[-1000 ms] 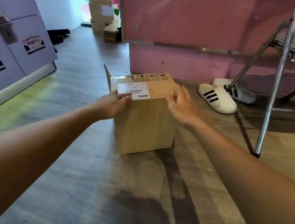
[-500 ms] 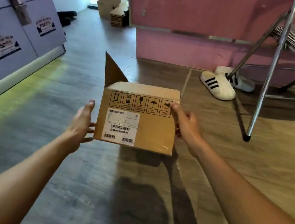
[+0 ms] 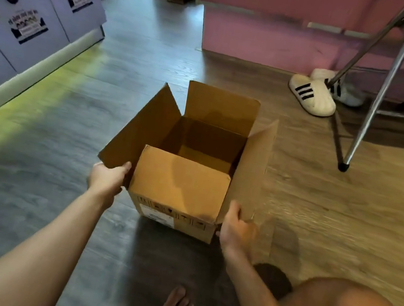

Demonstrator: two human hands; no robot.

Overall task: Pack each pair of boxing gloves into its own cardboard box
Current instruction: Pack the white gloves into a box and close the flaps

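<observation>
Cardboard box (image 3: 180, 186) open, upright on floor (image 3: 47, 152), between the fingers: left hand (image 3: 105, 181) grasping left flap (image 3: 143, 126), right hand (image 3: 236, 227) grasping right flap (image 3: 255, 167).

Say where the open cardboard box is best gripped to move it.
Likely the side walls of the cardboard box, below the flap creases, from left and right: its upright flaps would fold. The left hand and right hand flank it there.

The near flap (image 3: 181, 181) half covers the cardboard box (image 3: 206, 140) opening.
</observation>
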